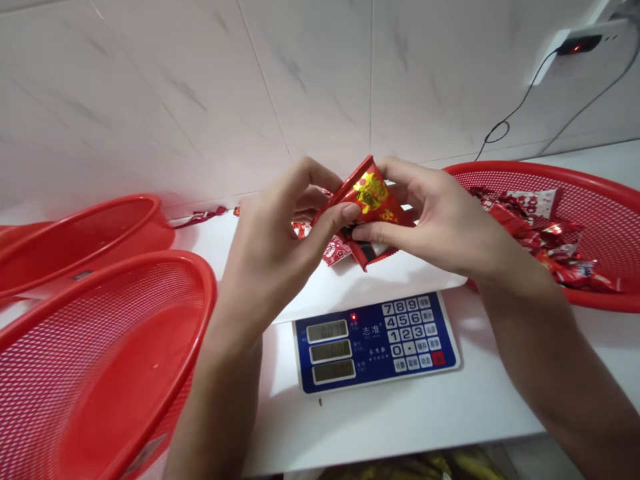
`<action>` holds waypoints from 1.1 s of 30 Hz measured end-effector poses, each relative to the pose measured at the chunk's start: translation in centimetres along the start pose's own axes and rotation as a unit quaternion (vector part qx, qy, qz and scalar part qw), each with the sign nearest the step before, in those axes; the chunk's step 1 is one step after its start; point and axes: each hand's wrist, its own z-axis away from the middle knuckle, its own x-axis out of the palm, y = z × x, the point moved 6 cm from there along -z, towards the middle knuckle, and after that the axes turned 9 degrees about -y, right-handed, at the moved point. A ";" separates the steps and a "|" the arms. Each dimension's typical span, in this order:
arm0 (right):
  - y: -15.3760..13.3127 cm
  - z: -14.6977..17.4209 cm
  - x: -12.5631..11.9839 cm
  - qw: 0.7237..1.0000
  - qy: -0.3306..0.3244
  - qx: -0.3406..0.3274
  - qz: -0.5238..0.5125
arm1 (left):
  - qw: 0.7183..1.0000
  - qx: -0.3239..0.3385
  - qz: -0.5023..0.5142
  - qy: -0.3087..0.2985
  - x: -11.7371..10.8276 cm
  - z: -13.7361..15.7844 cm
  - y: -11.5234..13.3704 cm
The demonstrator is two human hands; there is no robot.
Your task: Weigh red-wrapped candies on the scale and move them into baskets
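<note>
A small red snack packet [371,193] with gold print is held up between both hands over the weighing scale. My left hand [295,223] pinches its left side, thumb on the front. My right hand [433,213] grips the right side, with the thumb across the lower part. Below the hands lies the scale's white pan [410,283], with some red-and-white packets [336,250] on it, partly hidden. In front of the pan sits the scale's blue keypad panel [377,343], its red light lit; the display digits are hard to read.
At right stands a red mesh basket [607,233] holding several red wrapped packets [535,230]. Two red baskets, a near one [125,373] and a far one [95,233], stand at left. A black plug [579,45] with a cable sits in the wall socket.
</note>
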 end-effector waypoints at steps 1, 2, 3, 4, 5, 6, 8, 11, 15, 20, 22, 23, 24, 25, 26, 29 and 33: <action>-0.1 0.0 0.0 1.000 0.000 -0.002 0.001 | 1.000 0.001 0.001 -0.001 0.0 0.0 0.1; -0.1 0.1 -0.1 1.000 -0.001 -0.003 0.002 | 1.000 0.002 0.003 -0.001 0.0 0.0 0.1; -0.1 0.1 -0.1 1.000 -0.001 -0.004 0.003 | 1.000 0.002 0.004 -0.002 0.0 0.1 0.1; -0.1 0.1 0.0 1.000 -0.002 -0.004 0.004 | 1.000 0.001 0.005 -0.003 0.0 0.1 0.1; -0.1 0.1 0.0 1.000 -0.003 -0.004 0.004 | 1.000 0.000 0.005 -0.004 0.1 0.1 0.1; 0.0 0.0 0.1 1.000 -0.003 -0.003 0.004 | 1.000 -0.001 0.004 -0.004 0.1 0.0 0.0; 0.0 0.0 0.2 1.000 -0.004 -0.004 0.002 | 1.000 -0.004 -0.001 -0.005 0.3 0.0 0.0; 0.0 -0.1 0.0 1.000 -0.005 -0.004 0.009 | 1.000 -0.003 0.006 -0.009 0.3 -0.2 0.0; -0.4 0.7 -3.5 0.993 0.091 0.004 0.070 | 0.999 -0.010 -0.039 -0.012 -1.3 -0.2 -0.6; -1.3 4.3 -10.2 0.936 0.253 0.066 0.235 | 0.916 -0.129 -0.341 -0.165 -0.2 0.7 -3.8; -0.9 5.2 -11.5 0.928 0.253 0.099 0.256 | 0.870 -0.153 -0.408 -0.231 2.1 1.1 -4.8; -0.6 5.4 -11.9 0.927 0.249 0.109 0.258 | 0.855 -0.158 -0.428 -0.247 3.2 1.2 -5.0; -0.3 5.4 -12.1 0.929 0.245 0.110 0.255 | 0.845 -0.163 -0.442 -0.254 4.2 1.3 -5.0; -0.1 5.3 -12.1 0.935 0.237 0.101 0.245 | 0.839 -0.167 -0.450 -0.256 4.8 1.5 -4.8; 0.0 5.1 -11.9 0.943 0.226 0.087 0.230 | 0.836 -0.168 -0.454 -0.258 5.1 1.7 -4.5; 0.1 4.4 -10.9 0.971 0.170 0.041 0.165 | 0.843 -0.162 -0.437 -0.268 4.1 3.1 -2.6; -0.8 4.3 -10.0 0.982 0.151 0.005 0.114 | 0.889 -0.150 -0.413 -0.132 -1.6 5.0 0.4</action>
